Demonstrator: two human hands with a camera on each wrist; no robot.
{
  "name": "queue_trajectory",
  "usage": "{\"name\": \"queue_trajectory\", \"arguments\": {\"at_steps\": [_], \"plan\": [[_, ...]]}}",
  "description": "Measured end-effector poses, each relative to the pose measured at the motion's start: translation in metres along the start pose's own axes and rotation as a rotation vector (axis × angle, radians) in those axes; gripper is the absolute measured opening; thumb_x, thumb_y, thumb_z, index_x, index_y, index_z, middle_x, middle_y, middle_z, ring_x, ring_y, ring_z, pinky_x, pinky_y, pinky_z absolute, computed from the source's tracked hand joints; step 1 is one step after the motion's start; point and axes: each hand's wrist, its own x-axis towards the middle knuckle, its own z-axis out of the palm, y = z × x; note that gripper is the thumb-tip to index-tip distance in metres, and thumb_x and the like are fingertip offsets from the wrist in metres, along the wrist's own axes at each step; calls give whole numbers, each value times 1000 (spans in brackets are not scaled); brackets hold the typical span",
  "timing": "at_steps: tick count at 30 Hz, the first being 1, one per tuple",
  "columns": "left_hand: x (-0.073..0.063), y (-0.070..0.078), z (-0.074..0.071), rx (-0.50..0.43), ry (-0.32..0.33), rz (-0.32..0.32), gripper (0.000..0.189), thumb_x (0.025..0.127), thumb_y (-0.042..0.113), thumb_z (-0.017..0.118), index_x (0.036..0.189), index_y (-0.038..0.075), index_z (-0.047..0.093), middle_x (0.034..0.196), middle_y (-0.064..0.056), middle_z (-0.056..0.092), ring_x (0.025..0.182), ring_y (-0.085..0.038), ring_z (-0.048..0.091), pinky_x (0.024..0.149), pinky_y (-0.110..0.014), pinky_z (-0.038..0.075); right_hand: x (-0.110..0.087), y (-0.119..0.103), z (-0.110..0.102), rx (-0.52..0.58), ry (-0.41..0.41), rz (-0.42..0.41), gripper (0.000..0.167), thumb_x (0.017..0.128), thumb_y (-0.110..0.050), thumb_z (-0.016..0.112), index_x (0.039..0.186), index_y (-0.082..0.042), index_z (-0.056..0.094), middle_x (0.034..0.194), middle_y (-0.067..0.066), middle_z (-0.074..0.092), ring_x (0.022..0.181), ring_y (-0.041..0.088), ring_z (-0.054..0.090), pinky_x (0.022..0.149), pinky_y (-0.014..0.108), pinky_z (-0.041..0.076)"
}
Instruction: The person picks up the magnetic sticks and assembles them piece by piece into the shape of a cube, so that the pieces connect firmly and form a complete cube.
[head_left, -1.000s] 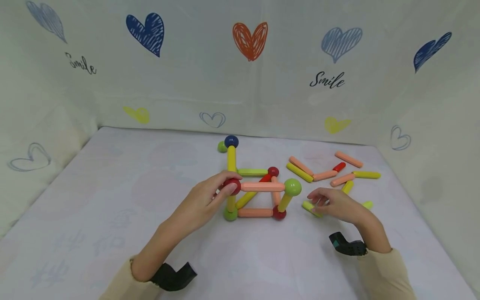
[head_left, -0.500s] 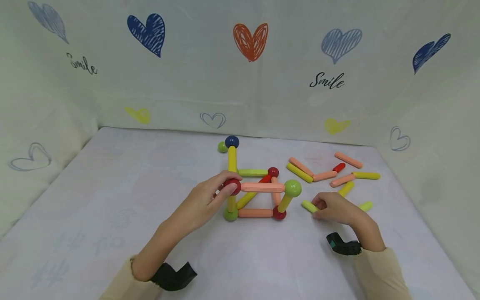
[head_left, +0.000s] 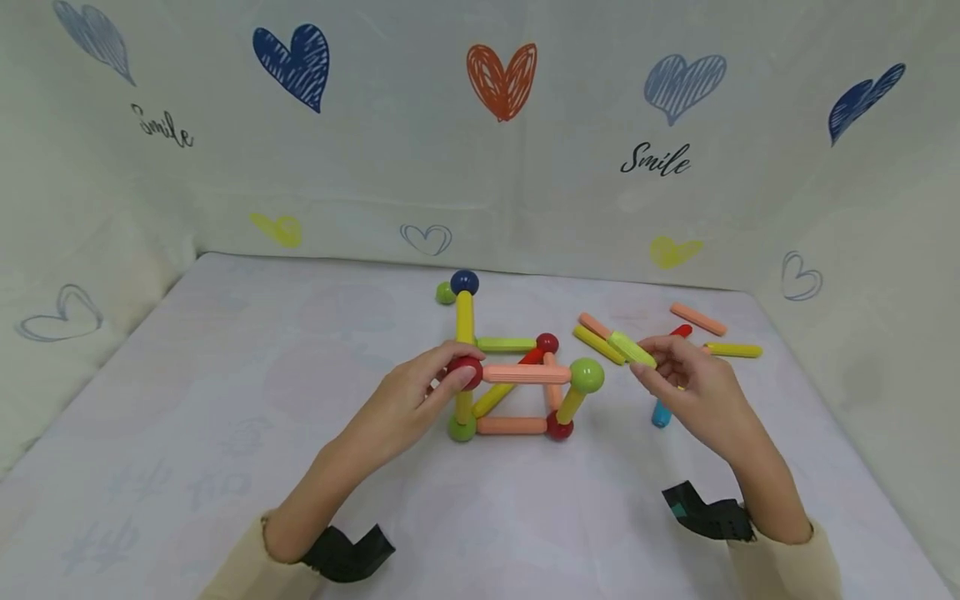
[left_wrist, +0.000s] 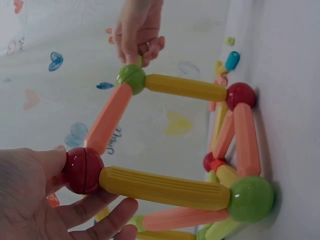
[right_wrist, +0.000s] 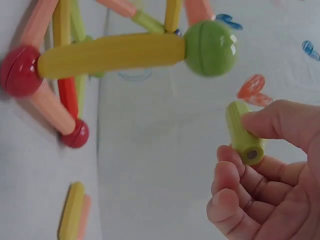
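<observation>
My left hand (head_left: 412,392) pinches a red ball (left_wrist: 84,170) at an upper corner of a frame built from magnetic rods and balls. From that ball a ribbed orange rod (head_left: 525,374) runs across to a green ball (head_left: 587,376). A yellow rod (right_wrist: 110,54) joins this green ball to a lower red ball (head_left: 559,426). Between thumb and fingers my right hand (head_left: 697,387) holds a light green rod (right_wrist: 243,132), raised off the table to the right of the frame. The end facing the right wrist camera shows a grey disc. A blue ball (head_left: 464,283) tops the frame's far left upright.
Right of the frame lie loose rods: a yellow rod (head_left: 597,344), an orange rod (head_left: 697,318), another yellow rod (head_left: 733,350) and a blue piece (head_left: 661,414) partly under my right hand. A white cloth with printed hearts (head_left: 501,82) hangs behind the table (head_left: 225,333).
My right hand has taken the light green rod and lifted it from the table. The blue piece has come into view below that hand. My left hand stays on the red ball.
</observation>
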Motion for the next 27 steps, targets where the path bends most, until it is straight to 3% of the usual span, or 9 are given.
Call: {"name": "queue_trajectory", "arguments": {"at_steps": [3,6,14,21,27], "plan": [[0,0,0,-1,4,3,28,95,30,51,122,21,53,107,4,62,91,-13,55,76,-26,50,-8,-15,-1,56,43,-51,30,90,-16,61,115,-2,54,87,7,61,67,7,54,60,14,47],[0,-1,0,0,4,6,27,95,29,51,122,21,54,107,4,62,91,-13,55,76,-26,49,-15,-27,1,100,34,-109,29,89,-9,61,116,-2,52,85,5,62,67,7,55,59,16,48],[0,-1,-1,-2,3,1,27,95,28,52,121,21,54,107,3,62,91,-14,55,75,-27,50,-24,-54,21,103,-120,-203,28,88,-10,62,114,-6,51,80,-6,60,65,5,52,57,19,47],[0,-1,-1,-5,6,14,27,96,30,51,121,22,54,108,4,62,91,-13,55,77,-28,50,-25,-66,53,139,-279,-174,25,93,-21,57,114,-10,50,71,-9,49,60,1,43,52,18,40],[0,-2,-1,-10,5,24,28,96,32,50,121,22,54,107,4,62,90,-12,55,77,-28,50,-22,-66,84,242,-305,-111,25,93,-17,55,115,-7,49,69,-6,47,55,2,40,50,18,37]]}}
